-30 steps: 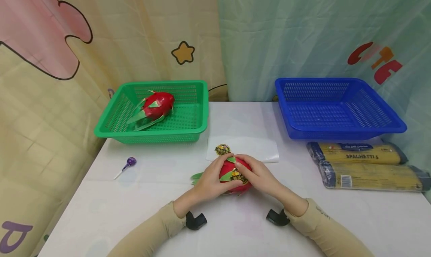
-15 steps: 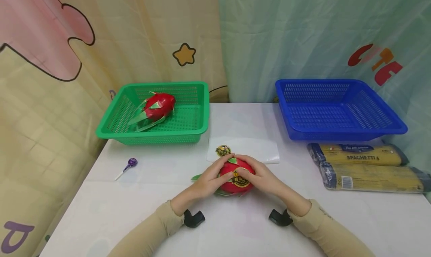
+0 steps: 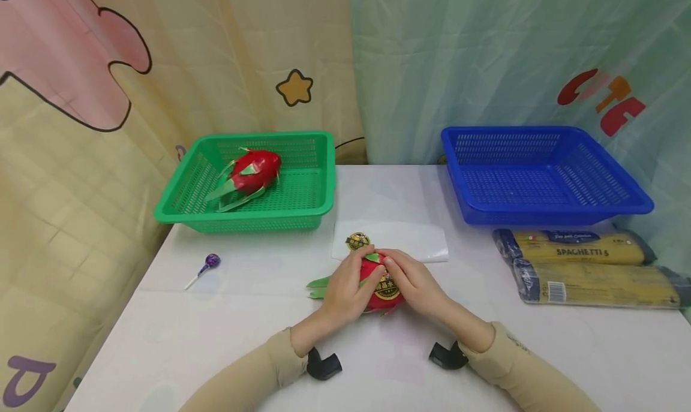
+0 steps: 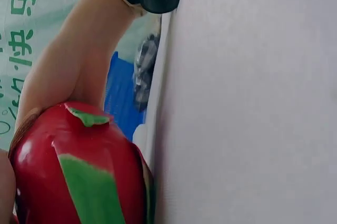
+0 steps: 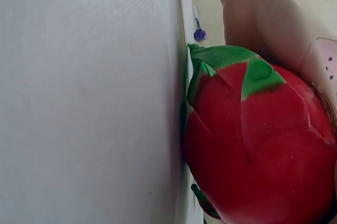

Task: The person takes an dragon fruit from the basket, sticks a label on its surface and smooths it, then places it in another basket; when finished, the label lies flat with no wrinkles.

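Note:
A red dragon fruit (image 3: 369, 274) with green leafy tips lies on the white table in front of me. Its red skin fills much of the left wrist view (image 4: 89, 166) and the right wrist view (image 5: 263, 145). My left hand (image 3: 345, 287) curves round its left and top, thumb beside a round black-and-gold sticker (image 3: 387, 288) on the skin. My right hand (image 3: 418, 283) holds the other side, its thumb near the sticker's upper edge. Both hands' fingertips meet over the top. Part of the sticker is hidden by the left thumb.
Behind the hands lies a white sheet (image 3: 399, 241) bearing another round sticker (image 3: 358, 241). A green basket (image 3: 259, 225) with a second dragon fruit (image 3: 256, 169) stands back left, a blue basket (image 3: 550, 214) back right. Two spaghetti packs (image 3: 599, 283) lie right; a purple lollipop (image 3: 212, 261) lies left.
My left hand has shifted right over the fruit, its thumb sliding up and across the sticker. My right thumb has moved up off the sticker's middle. The fruit stays in place.

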The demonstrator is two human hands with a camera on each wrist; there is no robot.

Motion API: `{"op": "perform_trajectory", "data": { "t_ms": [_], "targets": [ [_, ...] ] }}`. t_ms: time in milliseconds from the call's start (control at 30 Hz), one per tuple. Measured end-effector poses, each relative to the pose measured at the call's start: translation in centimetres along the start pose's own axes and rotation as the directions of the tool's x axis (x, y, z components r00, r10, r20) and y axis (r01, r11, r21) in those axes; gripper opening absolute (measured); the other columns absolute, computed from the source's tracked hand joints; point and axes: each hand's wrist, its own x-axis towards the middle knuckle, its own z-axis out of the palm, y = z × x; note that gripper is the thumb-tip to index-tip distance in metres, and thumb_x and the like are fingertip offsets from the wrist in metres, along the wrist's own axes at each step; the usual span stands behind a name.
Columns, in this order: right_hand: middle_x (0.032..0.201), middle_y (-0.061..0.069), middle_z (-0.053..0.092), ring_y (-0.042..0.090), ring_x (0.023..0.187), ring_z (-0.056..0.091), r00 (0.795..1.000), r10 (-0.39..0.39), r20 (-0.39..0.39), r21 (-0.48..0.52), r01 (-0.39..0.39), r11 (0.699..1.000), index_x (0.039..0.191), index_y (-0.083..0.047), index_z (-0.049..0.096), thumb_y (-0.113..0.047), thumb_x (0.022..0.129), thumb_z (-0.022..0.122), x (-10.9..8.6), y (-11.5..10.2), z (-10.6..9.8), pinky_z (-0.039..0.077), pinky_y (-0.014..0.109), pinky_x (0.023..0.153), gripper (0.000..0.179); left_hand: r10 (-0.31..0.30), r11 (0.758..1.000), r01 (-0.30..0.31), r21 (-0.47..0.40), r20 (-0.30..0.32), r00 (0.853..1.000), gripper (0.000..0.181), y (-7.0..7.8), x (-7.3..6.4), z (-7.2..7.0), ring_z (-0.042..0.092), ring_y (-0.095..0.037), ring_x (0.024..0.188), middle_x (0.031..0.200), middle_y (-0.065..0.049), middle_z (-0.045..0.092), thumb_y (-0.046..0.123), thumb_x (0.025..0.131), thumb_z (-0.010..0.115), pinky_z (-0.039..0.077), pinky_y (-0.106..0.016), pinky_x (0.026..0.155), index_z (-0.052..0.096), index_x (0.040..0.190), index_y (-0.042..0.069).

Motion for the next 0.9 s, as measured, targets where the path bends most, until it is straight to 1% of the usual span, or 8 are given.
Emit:
{"op": "perform_trajectory", "data": {
  "t_ms": [100, 200, 267, 367, 467, 567, 733, 900],
  "targets": [
    [0.122, 0.007, 0.059, 0.018, 0.112, 0.054, 1.0, 0.01, -0.03, -0.003, -0.01, 1.0, 0.126, -0.004, 0.057, -0.019, 0.102, 0.038, 0.0, 0.1, 0.2, 0.045, 0.044, 0.092, 0.034, 0.026, 0.999, -0.023, 0.041, -0.064, 0.998, 0.045, 0.0, 0.1, 0.5, 0.055, -0.018, 0.106, 0.122, -0.008, 0.057, 0.034, 0.098, 0.046, 0.049, -0.036, 0.083, 0.048, 0.127, 0.001],
    [0.123, 0.008, 0.059, 0.018, 0.111, 0.054, 0.999, 0.046, -0.028, 0.036, -0.045, 0.998, 0.126, -0.004, 0.057, -0.021, 0.103, 0.037, 0.0, 0.3, 0.1, 0.046, 0.043, 0.092, 0.035, 0.045, 0.997, -0.04, 0.063, -0.078, 0.996, 0.043, -0.1, 0.2, 0.7, 0.056, -0.018, 0.104, 0.118, -0.008, 0.059, 0.033, 0.098, 0.045, 0.049, -0.035, 0.082, 0.049, 0.126, 0.002],
    [0.124, 0.007, 0.058, 0.019, 0.11, 0.054, 0.997, 0.07, 0.008, 0.085, -0.071, 0.994, 0.129, -0.007, 0.056, -0.023, 0.102, 0.04, -0.1, 0.5, -0.2, 0.045, 0.043, 0.092, 0.035, 0.051, 0.996, -0.046, 0.073, -0.075, 0.996, 0.042, -0.1, 0.2, 0.7, 0.056, -0.018, 0.102, 0.116, -0.008, 0.06, 0.033, 0.098, 0.044, 0.05, -0.034, 0.08, 0.049, 0.126, 0.003],
    [0.129, 0.008, 0.054, 0.022, 0.112, 0.052, 0.991, 0.078, 0.108, 0.162, -0.095, 0.982, 0.135, -0.01, 0.049, -0.022, 0.1, 0.045, -0.2, 1.0, -0.8, 0.044, 0.041, 0.093, 0.037, 0.055, 0.996, -0.05, 0.079, -0.065, 0.996, 0.041, -0.1, 0.2, 0.6, 0.057, -0.018, 0.1, 0.113, -0.009, 0.061, 0.032, 0.098, 0.044, 0.05, -0.035, 0.08, 0.049, 0.126, 0.003],
    [0.133, 0.009, 0.049, 0.025, 0.111, 0.051, 0.973, 0.073, 0.217, 0.224, -0.122, 0.967, 0.142, -0.014, 0.041, -0.02, 0.097, 0.053, -0.4, 1.5, -1.4, 0.047, 0.037, 0.089, 0.047, 0.055, 0.995, -0.05, 0.087, -0.058, 0.997, 0.039, -0.1, 0.2, 0.5, 0.057, -0.018, 0.1, 0.112, -0.009, 0.061, 0.031, 0.099, 0.044, 0.049, -0.036, 0.081, 0.049, 0.127, 0.004],
    [0.133, 0.011, 0.046, 0.027, 0.108, 0.052, 0.955, 0.071, 0.286, 0.26, -0.149, 0.954, 0.145, -0.018, 0.034, -0.019, 0.092, 0.061, -0.6, 1.9, -1.8, 0.05, 0.034, 0.083, 0.059, 0.059, 0.994, -0.054, 0.092, -0.055, 0.997, 0.039, -0.1, 0.2, 0.5, 0.057, -0.019, 0.103, 0.114, -0.009, 0.061, 0.031, 0.099, 0.043, 0.048, -0.038, 0.085, 0.049, 0.127, 0.004],
    [0.13, 0.011, 0.048, 0.028, 0.105, 0.053, 0.945, 0.093, 0.313, 0.266, -0.181, 0.947, 0.144, -0.023, 0.034, -0.022, 0.088, 0.067, -0.5, 1.9, -1.9, 0.052, 0.035, 0.08, 0.065, 0.059, 0.995, -0.052, 0.082, -0.074, 0.996, 0.038, -0.1, 0.3, 0.5, 0.058, -0.02, 0.104, 0.115, -0.009, 0.062, 0.029, 0.098, 0.045, 0.048, -0.039, 0.085, 0.051, 0.125, 0.003],
    [0.129, 0.009, 0.049, 0.027, 0.105, 0.053, 0.946, 0.108, 0.307, 0.244, -0.188, 0.951, 0.143, -0.023, 0.036, -0.023, 0.084, 0.072, -0.2, 1.7, -1.8, 0.051, 0.036, 0.08, 0.07, 0.013, 0.999, -0.008, 0.047, -0.098, 0.995, 0.038, 0.1, 0.5, 0.5, 0.06, -0.019, 0.098, 0.113, -0.008, 0.064, 0.03, 0.096, 0.048, 0.049, -0.037, 0.078, 0.054, 0.123, 0.004]
  ]
}}
